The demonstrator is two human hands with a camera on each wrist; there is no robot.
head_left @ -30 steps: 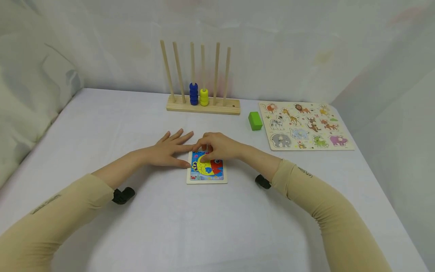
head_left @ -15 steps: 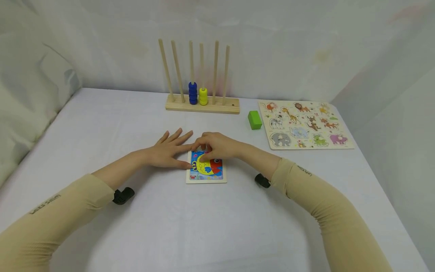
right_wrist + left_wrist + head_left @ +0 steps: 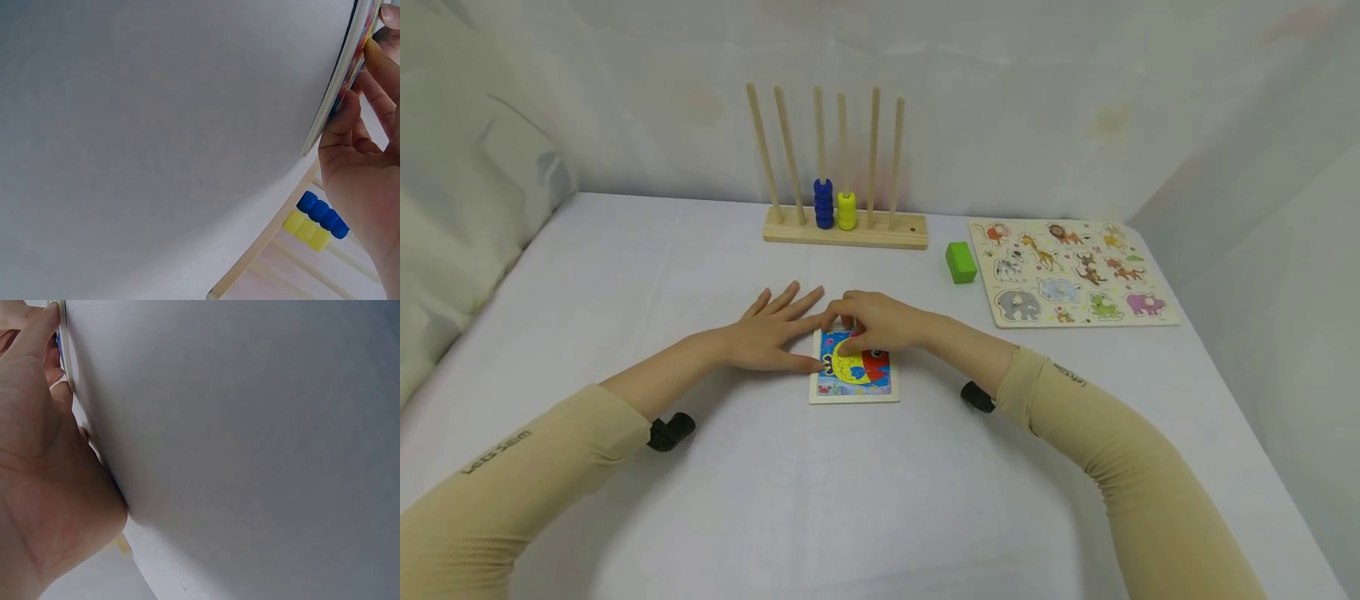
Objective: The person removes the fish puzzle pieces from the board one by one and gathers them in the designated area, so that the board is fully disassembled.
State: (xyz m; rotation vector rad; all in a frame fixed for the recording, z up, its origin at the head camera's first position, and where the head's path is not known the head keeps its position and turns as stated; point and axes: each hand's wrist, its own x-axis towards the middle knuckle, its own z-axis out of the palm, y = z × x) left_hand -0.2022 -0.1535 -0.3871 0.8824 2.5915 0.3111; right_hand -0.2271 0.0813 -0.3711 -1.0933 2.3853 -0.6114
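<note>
Fish jigsaw (image 3: 861,375) in its pale frame (image 3: 853,399) lies flat near the middle of the white desk (image 3: 850,492), and from afar I watch both hands at it. The left hand (image 3: 763,340) has its fingers apart and straight, thumb touching the frame's left side; the right hand (image 3: 883,321) bends over the upper part, thumb and a fingertip against the picture, and I can't tell whether they pinch a piece. The main risk, I judge, is the slim frame sliding or a piece tipping up, should the right fingers drag sideways against so light a left thumb. The right hand also hides the upper right corner from me. Side edges are well apart, and the near edge is out of view; behind, the abacus (image 3: 850,239), green block (image 3: 961,262) and animal puzzle board (image 3: 1069,262) limit reaching far forward.
</note>
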